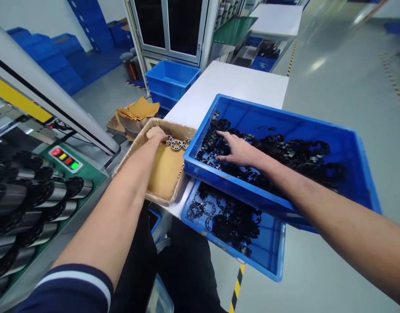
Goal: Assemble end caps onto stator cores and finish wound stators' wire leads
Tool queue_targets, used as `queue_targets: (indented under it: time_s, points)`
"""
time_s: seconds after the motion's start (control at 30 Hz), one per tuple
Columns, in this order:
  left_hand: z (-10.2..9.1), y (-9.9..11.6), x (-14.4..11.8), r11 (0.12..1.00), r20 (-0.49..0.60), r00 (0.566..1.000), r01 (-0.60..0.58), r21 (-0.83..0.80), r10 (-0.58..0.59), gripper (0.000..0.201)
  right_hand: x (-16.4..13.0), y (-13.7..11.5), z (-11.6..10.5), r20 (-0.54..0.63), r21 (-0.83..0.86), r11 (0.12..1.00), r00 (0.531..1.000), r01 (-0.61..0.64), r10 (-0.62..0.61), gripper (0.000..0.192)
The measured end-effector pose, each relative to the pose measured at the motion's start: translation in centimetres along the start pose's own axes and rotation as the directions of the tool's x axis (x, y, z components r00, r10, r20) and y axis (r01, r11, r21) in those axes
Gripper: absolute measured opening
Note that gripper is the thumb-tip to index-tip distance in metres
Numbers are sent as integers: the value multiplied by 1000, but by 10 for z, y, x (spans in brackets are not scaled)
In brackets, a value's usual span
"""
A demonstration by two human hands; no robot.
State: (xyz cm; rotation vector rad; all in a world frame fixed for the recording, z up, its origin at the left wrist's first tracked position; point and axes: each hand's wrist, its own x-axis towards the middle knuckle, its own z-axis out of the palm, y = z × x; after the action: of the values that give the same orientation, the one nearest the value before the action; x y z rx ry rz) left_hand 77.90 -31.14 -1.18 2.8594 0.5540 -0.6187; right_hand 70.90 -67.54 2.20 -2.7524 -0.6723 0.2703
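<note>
My left hand (156, 133) is curled closed inside the far left corner of a cardboard box (136, 150). Its fingertips are hidden, so what they grip cannot be seen. Beside it lie a few silver toothed metal rings (176, 145), in a row along the box's far side, on a brown paper sheet (165, 171). Over on the right, my right hand (237, 150) reaches into a large blue bin (245, 181), thumb and fingers spread apart. Under and around it are heaped black slotted ring parts (284, 148). Nothing shows in its grasp.
Below the large bin, a second blue bin (274, 256) holds more black rings. Both boxes rest by a white table (239, 89). Stacked blue crates (172, 78) and brown paper sheets (141, 108) stand beyond. At left is a machine with a button panel (65, 159) and several metal cylinders (53, 193).
</note>
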Motion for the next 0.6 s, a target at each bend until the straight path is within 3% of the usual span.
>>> queue_targets:
  time_s: [0.13, 0.23, 0.43, 0.6]
  points:
    - [-17, -12, -5, 988, 25, 996, -93, 126, 91, 42, 3, 5, 5, 8, 24, 1000, 1000, -5, 5, 110]
    - [-19, -30, -22, 963, 13, 984, -179, 201, 180, 46, 4, 3, 8, 11, 40, 999, 1000, 17, -17, 114]
    - [13, -69, -72, 938, 30, 954, -300, 176, 299, 42, 3, -9, 0, -17, -24, 1000, 1000, 2, -3, 103]
    - [43, -73, -86, 974, -40, 974, -223, 32, 224, 56, 2, -12, -14, -51, -94, 993, 996, -77, 73, 77]
